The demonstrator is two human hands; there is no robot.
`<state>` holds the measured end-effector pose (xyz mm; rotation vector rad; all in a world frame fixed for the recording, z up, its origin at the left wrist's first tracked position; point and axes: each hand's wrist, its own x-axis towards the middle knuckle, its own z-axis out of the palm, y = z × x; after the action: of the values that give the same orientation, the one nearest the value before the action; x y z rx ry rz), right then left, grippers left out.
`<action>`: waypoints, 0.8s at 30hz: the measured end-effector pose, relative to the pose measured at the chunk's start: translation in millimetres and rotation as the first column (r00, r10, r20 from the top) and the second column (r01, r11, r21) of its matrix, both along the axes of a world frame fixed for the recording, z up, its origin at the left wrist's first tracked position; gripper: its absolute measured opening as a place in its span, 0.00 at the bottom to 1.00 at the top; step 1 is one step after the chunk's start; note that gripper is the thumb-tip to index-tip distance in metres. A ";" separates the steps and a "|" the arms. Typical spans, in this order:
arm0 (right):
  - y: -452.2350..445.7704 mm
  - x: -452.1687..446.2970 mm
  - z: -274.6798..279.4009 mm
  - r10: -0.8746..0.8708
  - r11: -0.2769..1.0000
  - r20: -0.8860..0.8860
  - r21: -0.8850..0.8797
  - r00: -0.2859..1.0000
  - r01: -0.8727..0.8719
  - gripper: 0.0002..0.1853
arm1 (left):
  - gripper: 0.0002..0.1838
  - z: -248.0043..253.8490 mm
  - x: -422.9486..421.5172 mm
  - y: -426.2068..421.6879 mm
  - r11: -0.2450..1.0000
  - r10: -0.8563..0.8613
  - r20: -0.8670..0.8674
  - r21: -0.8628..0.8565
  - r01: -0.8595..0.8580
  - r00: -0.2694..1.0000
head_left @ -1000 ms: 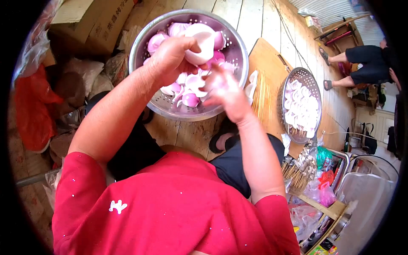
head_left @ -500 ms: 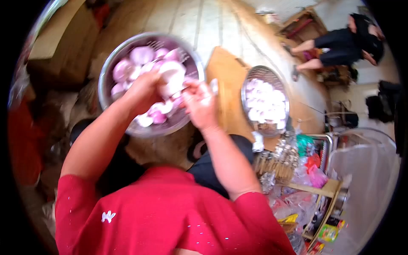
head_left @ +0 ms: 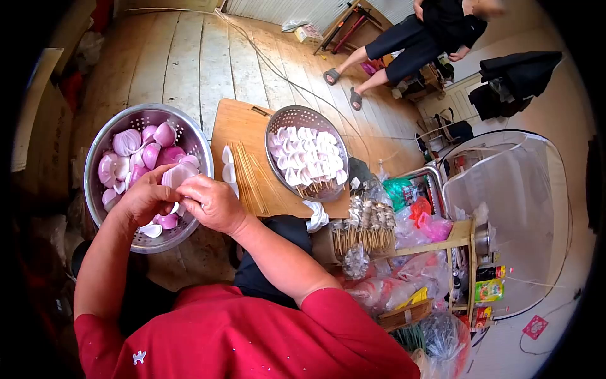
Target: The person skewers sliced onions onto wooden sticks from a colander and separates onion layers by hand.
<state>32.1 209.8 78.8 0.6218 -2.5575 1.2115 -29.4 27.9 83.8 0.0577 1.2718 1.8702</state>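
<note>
Both my hands meet over the near right part of a steel colander of purple onion pieces. My left hand is closed round an onion piece. On the same piece, from the right, my right hand has its fingers pressed together. To the right, a wooden board bears bare bamboo skewers and a few white onion pieces in a column. A second colander at the board's right side holds rows of pale onion pieces with skewer ends showing.
Loaded skewers and plastic bags lie right of the board. A wooden shelf with bottles and a mesh cover stand further right. Another person stands at the top right. Cardboard is at the left.
The view has swung right, so the colanders and board appear further left. My hands have come together on the onion piece; my right hand was blurred and spread apart from it one second ago.
</note>
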 end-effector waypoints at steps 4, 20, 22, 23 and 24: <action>-2.3 0.2 -0.3 0.027 1.000 -0.033 -0.008 0.999 -0.028 0.10 | 0.39 6.1 3.1 -3.6 0.999 -0.026 0.099 0.046 0.022 0.995; -7.5 -2.2 -2.0 0.067 0.993 -0.159 0.107 0.985 -0.050 0.08 | 0.38 -2.2 1.8 -9.6 1.000 -0.017 0.100 -0.010 0.018 0.995; -7.4 -2.6 -2.8 0.071 0.993 -0.152 0.107 0.986 -0.055 0.08 | 0.38 -1.9 1.8 -9.7 1.000 -0.001 0.118 0.002 0.000 0.993; -7.8 -2.8 -2.9 0.063 0.993 -0.144 0.106 0.988 -0.048 0.08 | 0.38 -2.9 1.7 -9.6 1.000 -0.001 0.122 -0.001 0.001 0.993; -8.4 -3.3 -3.0 0.056 0.994 -0.135 0.105 0.989 -0.042 0.07 | 0.38 -4.3 1.2 -9.4 1.000 -0.011 0.118 0.017 0.009 0.993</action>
<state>28.8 201.4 75.7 0.7665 -2.5133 1.0198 -28.2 18.5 79.6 -0.0372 1.1736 1.8482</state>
